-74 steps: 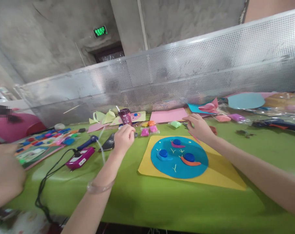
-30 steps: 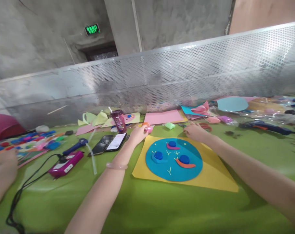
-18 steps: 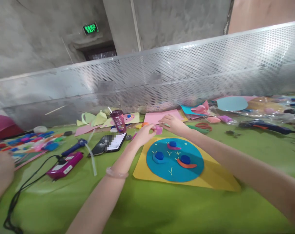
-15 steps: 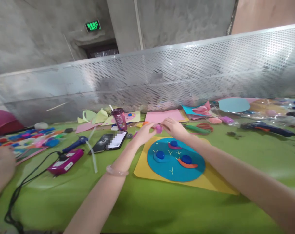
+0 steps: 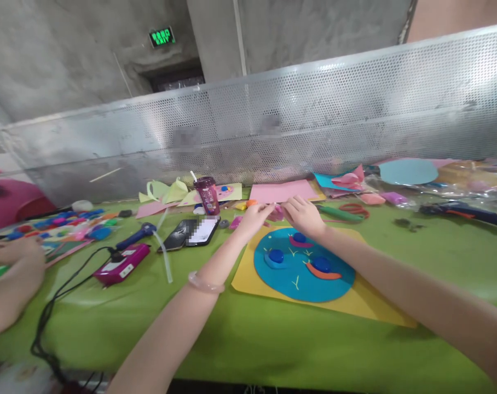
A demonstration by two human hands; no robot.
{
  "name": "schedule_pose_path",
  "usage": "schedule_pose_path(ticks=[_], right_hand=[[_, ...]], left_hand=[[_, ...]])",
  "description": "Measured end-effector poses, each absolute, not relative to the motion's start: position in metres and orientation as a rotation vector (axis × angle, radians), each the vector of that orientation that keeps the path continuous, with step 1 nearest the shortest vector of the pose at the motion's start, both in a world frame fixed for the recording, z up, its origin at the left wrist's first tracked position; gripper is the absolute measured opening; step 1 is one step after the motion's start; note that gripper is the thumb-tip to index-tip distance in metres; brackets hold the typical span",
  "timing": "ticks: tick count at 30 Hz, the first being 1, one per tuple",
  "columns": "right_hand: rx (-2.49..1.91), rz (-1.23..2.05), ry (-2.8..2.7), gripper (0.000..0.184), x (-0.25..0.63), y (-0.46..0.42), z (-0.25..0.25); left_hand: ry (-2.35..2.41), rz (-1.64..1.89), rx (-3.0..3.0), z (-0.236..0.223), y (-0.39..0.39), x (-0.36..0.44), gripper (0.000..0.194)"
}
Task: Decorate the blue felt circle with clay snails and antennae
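Note:
My left hand (image 5: pixel 254 218) and my right hand (image 5: pixel 302 215) are held close together over the far edge of a yellow sheet (image 5: pixel 245 268). Both pinch a small pink lump (image 5: pixel 277 213), perhaps modelling clay in plastic; its details are blurred. On the yellow sheet lies a blue paper circle (image 5: pixel 287 290). It bears snail-like shapes with dark blue round pieces, one of them with an orange strip (image 5: pixel 324 274), and small yellow V-shaped marks. Green-and-red scissors (image 5: pixel 342 213) rest just right of my right hand.
Left of the sheet are two phones (image 5: pixel 203 231), a lidded cup (image 5: pixel 207 196) with a straw, a blue glue gun (image 5: pixel 136 236) and a magenta power strip (image 5: pixel 123 265) with a black cable. Another person's hand (image 5: pixel 16 273) is at far left, near colourful pieces. A perforated metal panel (image 5: pixel 240 137) stands behind.
The view has shifted slightly, moving the table things to the right. My hands stay together on the pink lump. The other person's hand at left has reached farther in among the colourful pieces.

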State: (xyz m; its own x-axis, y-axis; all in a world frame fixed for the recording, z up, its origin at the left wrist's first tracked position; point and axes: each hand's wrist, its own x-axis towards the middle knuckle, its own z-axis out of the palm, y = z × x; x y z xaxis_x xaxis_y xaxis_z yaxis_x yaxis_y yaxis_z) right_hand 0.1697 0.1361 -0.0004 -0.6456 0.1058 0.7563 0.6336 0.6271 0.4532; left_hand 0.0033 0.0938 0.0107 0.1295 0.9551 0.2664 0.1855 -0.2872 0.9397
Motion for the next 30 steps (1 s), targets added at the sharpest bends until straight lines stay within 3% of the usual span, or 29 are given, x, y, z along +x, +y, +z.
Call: schedule_pose_path(ticks=[9,18,21,25,30], right_hand=[[-0.585,-0.912,-2.351,0.029,0.175,0.131,0.006],[-1.035,-0.335,-2.190,0.018,0.180,0.139,0.004],[-1.099,-0.203,-2.050,0.018,0.186,0.149,0.005],[-1.123,0.020,-1.885,0.032,0.187,0.161,0.006],[-1.121,0.141,-1.861,0.021,0.193,0.171,0.012]], left_hand=[[1.035,1.252,1.470,0.002,0.093,0.008,0.021],[1.209,1.148,1.396,0.002,0.098,0.001,0.020],[1.273,1.108,1.421,0.003,0.095,0.001,0.019],[1.275,1.086,1.471,0.004,0.091,0.002,0.018],[1.315,1.042,1.628,0.001,0.094,0.002,0.017]])
